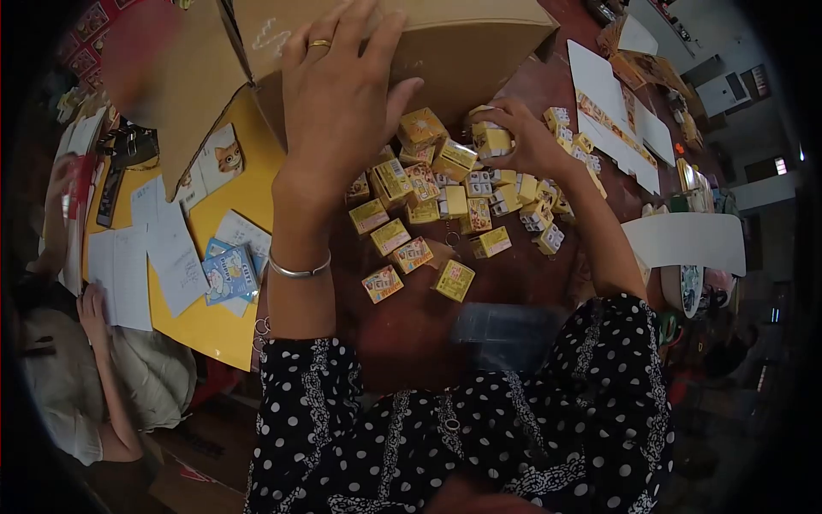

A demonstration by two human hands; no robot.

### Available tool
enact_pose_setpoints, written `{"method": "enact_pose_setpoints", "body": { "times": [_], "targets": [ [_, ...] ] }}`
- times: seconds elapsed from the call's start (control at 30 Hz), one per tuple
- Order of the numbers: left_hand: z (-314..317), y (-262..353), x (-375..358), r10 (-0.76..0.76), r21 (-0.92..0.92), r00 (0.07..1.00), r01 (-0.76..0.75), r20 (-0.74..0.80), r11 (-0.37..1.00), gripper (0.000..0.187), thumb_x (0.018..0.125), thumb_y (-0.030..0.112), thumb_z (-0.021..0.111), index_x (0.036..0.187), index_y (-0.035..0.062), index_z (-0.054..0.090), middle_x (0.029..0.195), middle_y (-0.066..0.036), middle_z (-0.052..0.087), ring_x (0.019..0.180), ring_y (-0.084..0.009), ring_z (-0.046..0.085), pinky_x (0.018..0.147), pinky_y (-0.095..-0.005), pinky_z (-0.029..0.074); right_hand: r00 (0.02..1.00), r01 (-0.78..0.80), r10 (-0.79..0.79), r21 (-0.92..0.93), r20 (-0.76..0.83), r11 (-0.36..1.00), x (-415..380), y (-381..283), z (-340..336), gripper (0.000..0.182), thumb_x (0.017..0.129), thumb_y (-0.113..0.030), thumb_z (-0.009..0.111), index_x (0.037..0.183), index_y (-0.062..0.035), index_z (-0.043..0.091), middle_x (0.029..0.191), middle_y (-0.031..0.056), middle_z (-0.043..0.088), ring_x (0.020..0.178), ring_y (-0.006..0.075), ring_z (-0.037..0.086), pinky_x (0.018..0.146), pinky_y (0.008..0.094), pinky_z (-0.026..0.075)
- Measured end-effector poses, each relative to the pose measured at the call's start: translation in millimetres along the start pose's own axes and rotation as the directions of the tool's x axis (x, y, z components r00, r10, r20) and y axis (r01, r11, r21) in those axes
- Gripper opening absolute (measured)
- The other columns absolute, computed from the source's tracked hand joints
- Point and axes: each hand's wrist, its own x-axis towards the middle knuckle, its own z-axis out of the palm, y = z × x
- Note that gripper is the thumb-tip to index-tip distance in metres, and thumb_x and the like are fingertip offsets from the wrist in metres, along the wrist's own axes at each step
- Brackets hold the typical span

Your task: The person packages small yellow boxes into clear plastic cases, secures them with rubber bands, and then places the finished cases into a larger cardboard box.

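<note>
My left hand [347,94] lies with its fingers stretched out against the side of a large cardboard box [471,56], thumb apart. My right hand [529,141] is closed around a small yellow printed box [491,140] at the back of a heap of similar ones. Several of these small boxes lie between and below my hands, some on their sides. A yellow box with an orange top [422,128] is just right of my left wrist. Nearer to me are a loose small box [454,280] and another with a colourful front [382,283].
A clear plastic container [505,330] sits near my body on the dark red table [390,321]. To the left, a yellow surface [193,330] holds papers and a blue puppy booklet [231,274]. Another person's hand [92,310] rests by an open notebook [120,274]. White card sheets [591,73] lie right.
</note>
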Motion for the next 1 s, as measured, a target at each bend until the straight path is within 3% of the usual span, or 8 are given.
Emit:
{"method": "enact_pose_setpoints", "body": {
  "times": [0.23, 0.3, 0.47, 0.57, 0.7, 0.8, 0.83, 1.0],
  "targets": [
    [15, -8, -5, -0.047, -0.096, 0.999, 0.048, 0.013, 0.994, 0.062, 0.082, 0.03, 0.078, 0.139, 0.0181, 0.056, 0.145, -0.004, 0.053, 0.135, -0.0259, 0.048, 0.111, -0.0459, 0.031, 0.992, 0.126, -0.128, -0.094, -0.017, 0.988, 3, -6, -4, 0.071, 0.072, -0.03, 0.089, 0.136, -0.0193, 0.059, 0.141, 0.0155, 0.051, 0.13, 0.0333, 0.051, 0.105, 0.0442, 0.047],
    [15, -8, -6, -0.033, -0.118, 0.999, 0.033, 0.002, 0.992, 0.061, 0.08, 0.031, 0.08, 0.135, 0.0154, 0.058, 0.142, -0.006, 0.053, 0.135, -0.0262, 0.047, 0.112, -0.048, 0.031, 0.994, -0.087, 0.107, 0.343, -0.039, 0.935, -4, -1, -25, 0.067, 0.079, -0.033, 0.084, 0.139, -0.0185, 0.057, 0.134, 0.0172, 0.059, 0.123, 0.0331, 0.058, 0.099, 0.044, 0.052],
    [14, -9, -6, -0.035, -0.107, 0.999, 0.036, 0.014, 0.994, 0.061, 0.081, 0.031, 0.079, 0.136, 0.0173, 0.057, 0.143, -0.006, 0.053, 0.135, -0.0263, 0.048, 0.112, -0.0469, 0.031, 0.735, -0.453, 0.477, 0.174, -0.482, 0.874, -31, 148, -50, 0.071, 0.087, -0.047, 0.074, 0.144, -0.0091, 0.053, 0.122, 0.0186, 0.069, 0.117, 0.031, 0.065, 0.097, 0.0437, 0.052],
    [14, -8, -5, -0.04, -0.116, 0.999, 0.041, 0.013, 0.992, 0.062, 0.082, 0.03, 0.079, 0.139, 0.0188, 0.056, 0.145, -0.004, 0.053, 0.134, -0.0261, 0.048, 0.112, -0.0465, 0.03, 0.72, -0.651, 0.601, -0.037, -0.347, 0.758, -50, 193, -43, 0.085, 0.086, -0.058, 0.072, 0.151, -0.0094, 0.044, 0.132, 0.0206, 0.064, 0.125, 0.0296, 0.06, 0.1, 0.044, 0.049],
    [16, -8, -6, -0.052, -0.092, 0.998, 0.056, 0.036, 0.994, 0.062, 0.082, 0.031, 0.078, 0.139, 0.0185, 0.056, 0.145, -0.005, 0.052, 0.135, -0.0265, 0.047, 0.111, -0.0477, 0.031, 0.733, -0.663, 0.68, 0.197, -0.025, 0.722, -56, 195, -23, 0.107, 0.081, -0.067, 0.072, 0.161, -0.0134, 0.024, 0.143, 0.0259, 0.054, 0.136, 0.0344, 0.05, 0.107, 0.0425, 0.045],
    [17, -9, -6, -0.074, -0.149, 0.996, 0.079, 0.04, 0.986, 0.059, 0.081, 0.033, 0.077, 0.134, 0.016, 0.056, 0.141, -0.01, 0.052, 0.135, -0.0303, 0.046, 0.11, -0.0478, 0.033, 0.855, -0.512, 0.515, 0.051, -0.056, 0.857, -52, 179, -14, 0.09, 0.084, -0.042, 0.078, 0.156, -0.0108, 0.035, 0.142, 0.0225, 0.056, 0.133, 0.0319, 0.052, 0.11, 0.0404, 0.042],
    [17, -10, -7, -0.08, -0.23, 0.997, 0.081, 0.014, 0.97, 0.055, 0.079, 0.033, 0.078, 0.127, 0.0131, 0.058, 0.137, -0.014, 0.053, 0.133, -0.0336, 0.047, 0.109, -0.0487, 0.034, 0.938, -0.301, 0.301, 0.027, -0.171, 0.953, -55, 213, 2, 0.085, 0.083, -0.036, 0.08, 0.152, -0.0069, 0.04, 0.143, 0.0223, 0.055, 0.132, 0.0325, 0.053, 0.109, 0.0401, 0.043],
    [27, -11, -11, -0.108, -0.31, 0.976, 0.045, -0.189, 0.95, 0.061, 0.071, 0.028, 0.081, 0.12, 0.0014, 0.056, 0.133, -0.025, 0.05, 0.132, -0.0413, 0.044, 0.113, -0.0526, 0.03, 0.96, -0.219, 0.235, 0.115, -0.154, 0.969, -39, 222, 8, 0.068, 0.086, -0.01, 0.073, 0.147, -0.0041, 0.042, 0.14, 0.0182, 0.055, 0.131, 0.0322, 0.052, 0.11, 0.0401, 0.04]
  ]
}}
